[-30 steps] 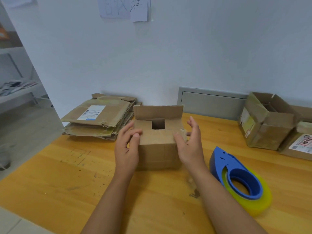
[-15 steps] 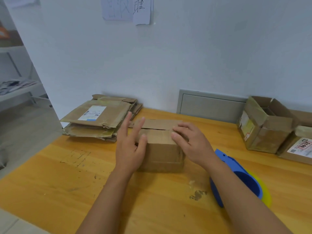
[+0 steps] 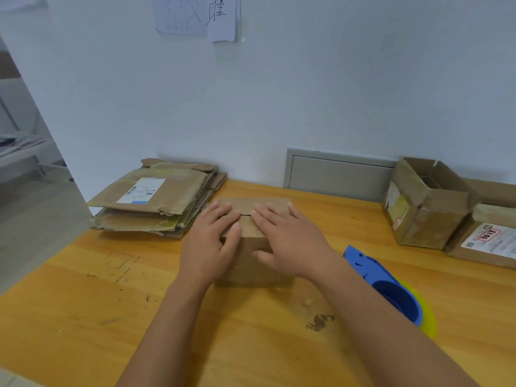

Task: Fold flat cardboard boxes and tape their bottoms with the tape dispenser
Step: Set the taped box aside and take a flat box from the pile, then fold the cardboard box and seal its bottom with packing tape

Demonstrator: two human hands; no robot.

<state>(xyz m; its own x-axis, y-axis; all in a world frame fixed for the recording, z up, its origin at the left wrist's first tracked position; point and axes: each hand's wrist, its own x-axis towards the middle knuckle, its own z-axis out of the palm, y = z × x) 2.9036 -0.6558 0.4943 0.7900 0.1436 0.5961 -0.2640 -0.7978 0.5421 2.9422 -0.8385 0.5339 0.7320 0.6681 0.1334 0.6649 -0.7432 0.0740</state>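
A small brown cardboard box (image 3: 251,270) stands in the middle of the wooden table (image 3: 83,303), its top flaps folded down so that a seam runs across the top. My left hand (image 3: 212,241) lies flat on the left part of the flaps with straight fingers. My right hand (image 3: 290,241) presses flat on the right part, its thumb down the front face. A blue tape dispenser (image 3: 391,289) with a yellowish tape roll lies on the table just right of my right forearm.
A stack of flat cardboard boxes (image 3: 156,196) lies at the back left of the table. Two folded-up boxes (image 3: 424,205) stand at the back right, one open on top. A grey panel (image 3: 337,174) sits in the white wall behind.
The far flap, upright a second ago, has come down. Both hands moved from the box's sides onto its top and now press the flaps flat.
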